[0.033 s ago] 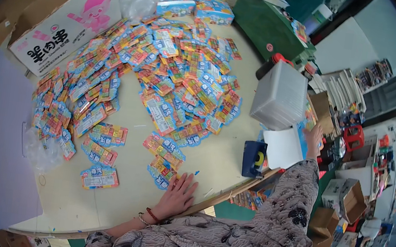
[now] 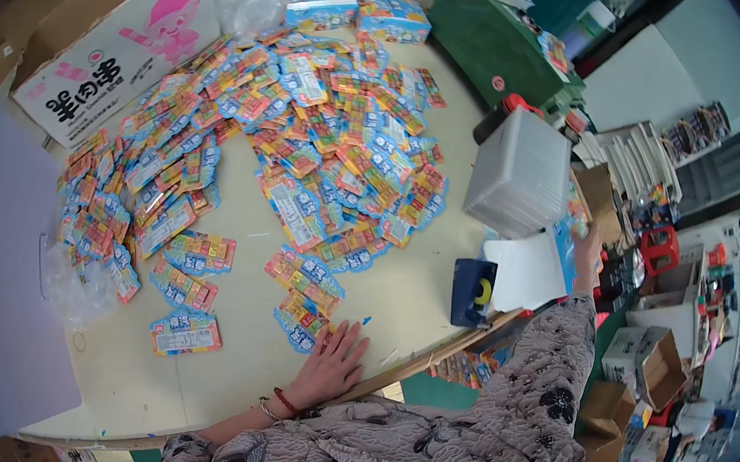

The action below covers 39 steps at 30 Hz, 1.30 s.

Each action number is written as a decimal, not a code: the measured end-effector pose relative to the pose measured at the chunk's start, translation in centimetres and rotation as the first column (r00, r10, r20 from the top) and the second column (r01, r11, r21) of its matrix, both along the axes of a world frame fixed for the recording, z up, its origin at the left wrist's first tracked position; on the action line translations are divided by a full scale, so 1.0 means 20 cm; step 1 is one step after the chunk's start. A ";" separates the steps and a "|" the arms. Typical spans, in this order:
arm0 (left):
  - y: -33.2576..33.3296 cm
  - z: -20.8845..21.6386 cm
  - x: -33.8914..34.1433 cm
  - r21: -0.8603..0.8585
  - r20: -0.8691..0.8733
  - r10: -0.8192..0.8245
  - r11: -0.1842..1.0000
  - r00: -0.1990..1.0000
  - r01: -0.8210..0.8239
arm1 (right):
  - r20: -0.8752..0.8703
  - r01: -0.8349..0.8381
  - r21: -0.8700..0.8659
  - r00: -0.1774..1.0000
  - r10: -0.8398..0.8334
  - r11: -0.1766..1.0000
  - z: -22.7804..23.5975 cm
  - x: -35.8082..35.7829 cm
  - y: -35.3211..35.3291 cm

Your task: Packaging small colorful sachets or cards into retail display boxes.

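Note:
My left hand [image 2: 332, 363] lies flat on the cream table [image 2: 246, 392] with its fingers spread. Its fingertips are beside a small blue, yellow and red card packet [image 2: 299, 320], and nothing is held. Away to the right, my right arm stretches past a white open flap [image 2: 523, 275]. My right hand [image 2: 587, 258] is by a blue printed package [image 2: 564, 247] next to an open brown carton [image 2: 597, 194]; its fingers are too small and partly hidden to make out. A large heap of the same packets [image 2: 343, 153] covers the middle and far table.
A translucent plastic bin [image 2: 520, 171] and a dark blue tape dispenser [image 2: 471, 293] stand at the right edge. A white carton [image 2: 123, 49] is at the far left, a green case [image 2: 498, 38] at the back. Clear plastic bags [image 2: 78, 281] lie at left.
The whole view has shifted slightly. My right hand appears a little turned, with its fingers less visible. My left hand stays in place on the table.

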<state>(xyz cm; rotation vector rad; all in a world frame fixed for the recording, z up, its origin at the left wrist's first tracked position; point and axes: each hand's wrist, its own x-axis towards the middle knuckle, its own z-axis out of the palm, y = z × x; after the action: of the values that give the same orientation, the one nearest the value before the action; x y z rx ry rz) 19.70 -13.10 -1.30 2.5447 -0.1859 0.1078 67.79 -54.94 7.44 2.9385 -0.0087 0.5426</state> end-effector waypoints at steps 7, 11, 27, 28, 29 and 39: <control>0.02 0.00 -0.01 -0.073 0.056 0.044 0.997 0.997 -0.040 | 0.564 -0.366 0.245 0.807 0.175 0.898 0.93 -0.57 0.39; 0.06 0.15 0.06 -0.280 0.290 0.019 0.958 0.957 0.066 | 0.763 -0.519 0.236 0.622 0.174 0.821 1.17 -1.13 0.79; 0.65 0.99 -0.01 -0.523 0.533 0.727 0.686 0.434 -0.506 | 0.560 -0.367 0.822 0.661 0.499 -0.436 0.16 -2.13 2.24; 0.73 0.96 -0.06 -0.521 0.527 0.737 0.673 0.422 -0.525 | 0.466 -0.438 0.866 0.532 0.707 -0.241 0.13 -2.16 2.25; 0.80 0.93 -0.12 -0.435 0.544 0.666 0.744 0.511 -0.507 | 0.308 -0.533 0.844 0.395 0.865 -0.057 0.12 -2.21 2.24; 1.01 0.54 -0.42 0.061 0.308 0.132 0.986 0.942 -0.158 | 0.236 -0.951 0.309 0.052 0.970 -0.024 0.57 -2.10 2.24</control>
<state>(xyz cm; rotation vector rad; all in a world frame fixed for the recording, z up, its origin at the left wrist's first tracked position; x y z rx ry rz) 11.28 7.06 9.49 2.6126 -0.1227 0.5611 25.70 -10.13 18.78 2.6908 2.4348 0.5875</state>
